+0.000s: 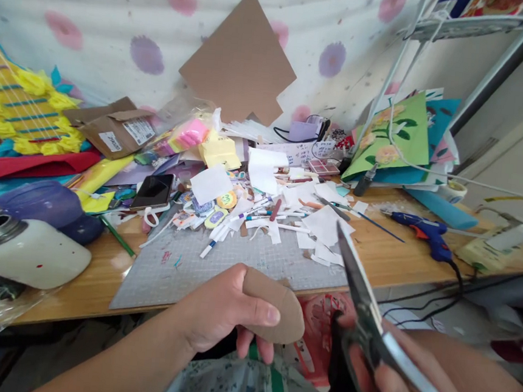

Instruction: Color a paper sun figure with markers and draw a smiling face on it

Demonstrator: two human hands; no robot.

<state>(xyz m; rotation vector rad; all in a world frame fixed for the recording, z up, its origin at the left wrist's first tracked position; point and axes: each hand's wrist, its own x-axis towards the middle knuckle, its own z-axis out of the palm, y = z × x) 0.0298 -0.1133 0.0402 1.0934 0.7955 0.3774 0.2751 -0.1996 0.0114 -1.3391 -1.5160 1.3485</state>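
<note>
Between the thumb and fingers of my left hand [228, 309] is a rounded piece of brown cardboard [285, 311], held over the table's front edge. My right hand [392, 372] is wrapped round a pair of scissors [363, 290], blurred a little, with the blades pointing up and away from me. The blades stand to the right of the cardboard, apart from it. Beyond my hands lies a grey cutting mat [218, 271], its far part covered by white paper scraps [327, 226], markers and small cutouts.
A blue glue gun [427, 232] with its cord lies at the right. To the left are a white bottle [41, 256] on its side, a phone [152, 191] and a cardboard box [116, 128]. A large brown cardboard sheet [241, 60] leans against the curtain behind.
</note>
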